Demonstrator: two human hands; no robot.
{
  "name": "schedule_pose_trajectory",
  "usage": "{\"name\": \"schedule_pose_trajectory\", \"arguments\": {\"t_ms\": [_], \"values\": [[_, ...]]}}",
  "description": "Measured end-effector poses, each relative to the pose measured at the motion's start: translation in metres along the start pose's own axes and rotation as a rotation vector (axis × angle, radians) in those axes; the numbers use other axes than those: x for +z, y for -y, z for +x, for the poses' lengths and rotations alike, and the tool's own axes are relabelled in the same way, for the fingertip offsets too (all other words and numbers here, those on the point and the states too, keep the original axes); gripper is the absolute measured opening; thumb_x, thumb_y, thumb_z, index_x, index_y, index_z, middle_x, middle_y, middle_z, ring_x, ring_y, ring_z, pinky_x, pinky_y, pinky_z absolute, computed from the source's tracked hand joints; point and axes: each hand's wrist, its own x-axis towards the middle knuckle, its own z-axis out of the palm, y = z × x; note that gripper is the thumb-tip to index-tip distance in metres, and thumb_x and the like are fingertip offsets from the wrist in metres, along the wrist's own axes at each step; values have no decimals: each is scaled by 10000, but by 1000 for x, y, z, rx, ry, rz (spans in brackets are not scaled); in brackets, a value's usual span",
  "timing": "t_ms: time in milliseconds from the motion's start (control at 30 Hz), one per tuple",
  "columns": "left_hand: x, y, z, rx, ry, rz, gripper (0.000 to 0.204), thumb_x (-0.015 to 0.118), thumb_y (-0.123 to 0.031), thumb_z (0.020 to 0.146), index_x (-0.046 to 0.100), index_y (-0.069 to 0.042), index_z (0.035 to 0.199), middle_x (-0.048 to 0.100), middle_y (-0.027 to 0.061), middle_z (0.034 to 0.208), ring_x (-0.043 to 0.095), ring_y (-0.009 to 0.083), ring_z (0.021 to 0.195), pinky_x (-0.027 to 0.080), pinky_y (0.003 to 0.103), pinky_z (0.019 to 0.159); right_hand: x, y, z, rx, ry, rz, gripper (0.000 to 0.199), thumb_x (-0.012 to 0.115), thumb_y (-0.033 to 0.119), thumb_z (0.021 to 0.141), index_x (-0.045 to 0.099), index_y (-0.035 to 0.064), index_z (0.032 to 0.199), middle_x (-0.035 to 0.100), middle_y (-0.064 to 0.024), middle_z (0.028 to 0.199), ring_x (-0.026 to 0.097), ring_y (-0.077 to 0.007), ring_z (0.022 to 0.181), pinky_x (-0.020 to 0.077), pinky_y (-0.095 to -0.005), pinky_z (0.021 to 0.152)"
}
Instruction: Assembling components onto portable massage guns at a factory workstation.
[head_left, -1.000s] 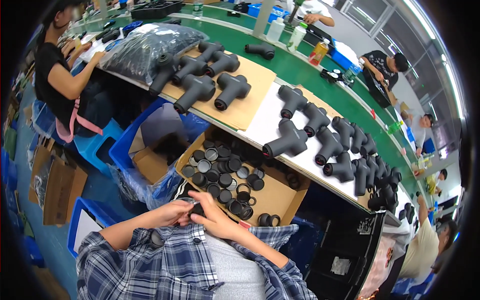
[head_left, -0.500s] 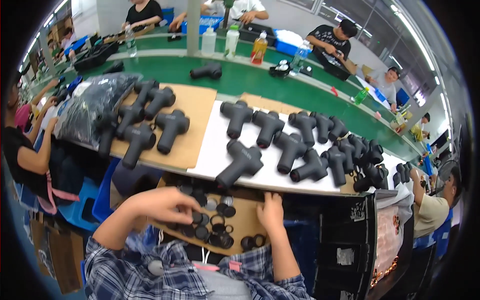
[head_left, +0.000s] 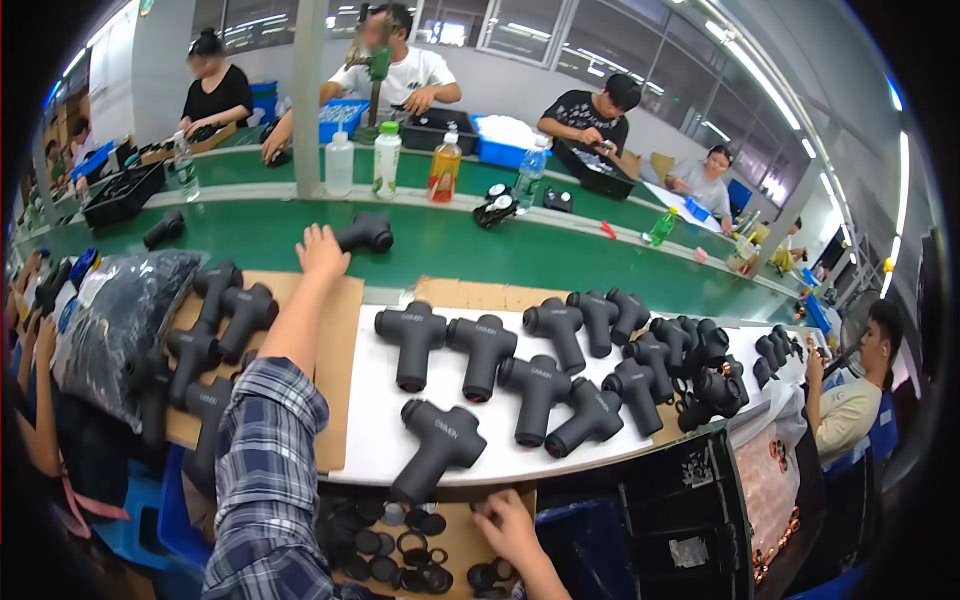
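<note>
My left hand (head_left: pixel 322 254) is stretched far forward over the green conveyor belt, its fingers spread. It is right beside the handle end of a black T-shaped massage gun body (head_left: pixel 371 233) lying on the belt; I cannot tell whether they touch. My right hand (head_left: pixel 510 532) is low at the bench's front edge, fingers curled together at the right side of a cardboard tray (head_left: pixel 462 522). A small dark piece shows at its fingertips, too little to name. Black round caps and rings (head_left: pixel 411 543) lie loose in that tray, partly hidden by my left sleeve.
Several massage gun bodies (head_left: pixel 440 448) lie on the white board and on brown cardboard (head_left: pixel 341 400). A clear plastic bag (head_left: pixel 125 335) is at the left, black crates (head_left: pixel 680 510) at the lower right. Bottles (head_left: pixel 386 160) line the far belt edge; co-workers sit beyond.
My left hand has left the caps in the tray and reached forward to the massage gun body on the belt. My right hand stays by the tray. The view has tilted upward.
</note>
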Motion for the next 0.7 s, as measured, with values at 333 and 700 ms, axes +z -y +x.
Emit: {"name": "schedule_pose_trajectory", "arguments": {"t_ms": [333, 700], "values": [[-21, -48, 24, -61, 445, -323, 454, 662, -384, 691, 535, -22, 934, 623, 145, 842, 611, 238, 768, 478, 350, 671, -24, 37, -57, 2, -64, 672, 347, 638, 205, 771, 495, 29, 1034, 598, -118, 821, 579, -237, 761, 463, -300, 724], [-267, -30, -138, -561, 1432, -2412, 423, 335, -363, 910, 470, 14, 1049, 574, 172, 795, 575, 256, 714, 457, 382, 721, -93, 108, 60, -284, -115, 578, 609, 655, -39, 587, 323, 59, 1088, 513, -130, 1024, 512, -209, 1015, 403, -305, 852]]}}
